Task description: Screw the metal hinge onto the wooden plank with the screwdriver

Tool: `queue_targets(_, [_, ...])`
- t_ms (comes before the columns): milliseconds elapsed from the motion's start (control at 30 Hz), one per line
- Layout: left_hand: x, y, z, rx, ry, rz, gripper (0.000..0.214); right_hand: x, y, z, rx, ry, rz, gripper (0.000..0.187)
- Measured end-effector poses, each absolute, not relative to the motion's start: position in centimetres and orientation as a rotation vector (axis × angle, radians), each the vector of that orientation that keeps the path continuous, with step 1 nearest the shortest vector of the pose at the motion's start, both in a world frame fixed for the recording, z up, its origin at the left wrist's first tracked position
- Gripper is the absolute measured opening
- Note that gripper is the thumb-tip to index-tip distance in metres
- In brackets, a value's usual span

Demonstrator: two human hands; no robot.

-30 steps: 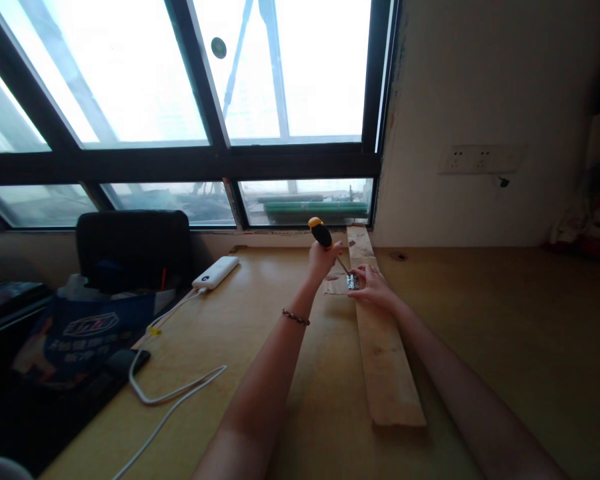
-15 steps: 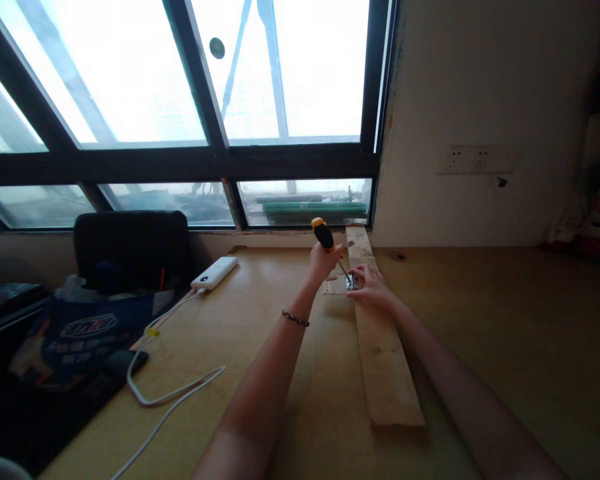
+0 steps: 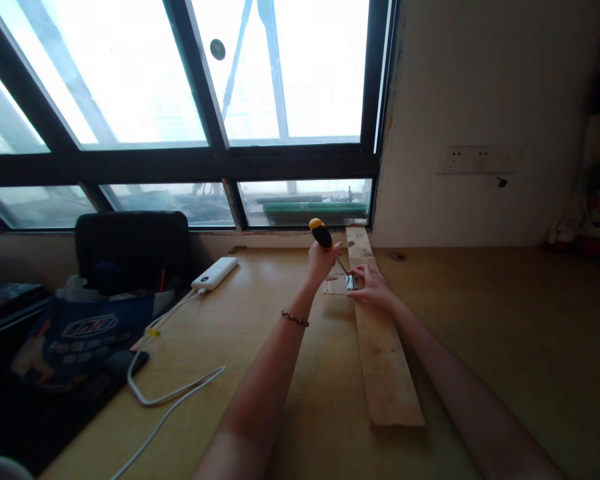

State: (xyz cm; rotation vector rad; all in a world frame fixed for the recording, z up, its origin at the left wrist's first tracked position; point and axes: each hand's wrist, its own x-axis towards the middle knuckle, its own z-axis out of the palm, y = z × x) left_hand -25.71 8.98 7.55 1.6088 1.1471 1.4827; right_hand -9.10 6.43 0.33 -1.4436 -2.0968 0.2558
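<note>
My left hand (image 3: 323, 263) is closed around a screwdriver (image 3: 321, 234) with a black and yellow handle. Its shaft slants down to the right, and the tip is at the far edge of a small shiny metal plate (image 3: 351, 283) with dark spots like holes. Whether the tip touches the plate I cannot tell. The plate lies on a long wooden board (image 3: 387, 367). Thumb and fingers of my right hand (image 3: 371, 287) grip the plate from the right side, with the palm over the board. A thin wooden strip (image 3: 334, 285) shows from the board's left side.
The board lies lengthwise on a wooden table (image 3: 480, 320), its far end near the window. On the left are a white power bank (image 3: 215, 274) and a white cable (image 3: 167, 403). A black chair (image 3: 133, 250) with a blue bag (image 3: 87, 340) stands beyond the table's left edge.
My left hand and the screwdriver have shifted slightly left, and the tip has moved a little toward the plate's far edge. My right hand, the plate and the board stay put.
</note>
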Motion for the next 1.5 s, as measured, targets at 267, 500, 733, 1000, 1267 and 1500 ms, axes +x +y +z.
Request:
queue_targets(267, [-25.7, 9.2, 7.3, 1.668, 1.177, 1.465, 0.030, -9.2, 6.3, 0.6, -1.453, -2.090, 0.285, 0.061])
queue_targets(500, [-25.9, 9.7, 6.9, 1.671, 1.155, 1.448, 0.033, -9.2, 6.3, 0.4, -1.463, -2.096, 0.260, 0.062])
queue_targets(733, [-26.0, 9.8, 6.7, 1.659, 1.162, 1.462, 0.035, -9.1, 6.4, 0.4, -1.454, -2.097, 0.265, 0.062])
queue_targets(1000, [-25.6, 9.3, 7.0, 1.666, 1.139, 1.456, 0.033, -9.1, 6.4, 0.4, -1.452, -2.097, 0.276, 0.061])
queue_targets(1267, [-25.5, 8.3, 8.2, 1.731, 1.133, 1.435, 0.033, -9.1, 6.6, 0.2, -1.462, -2.099, 0.259, 0.064])
queue_targets(1500, [-25.0, 6.1, 9.8, 2.008, 1.072, 1.458, 0.028, -9.3, 6.3, 0.4, -1.443, -2.085, 0.328, 0.068])
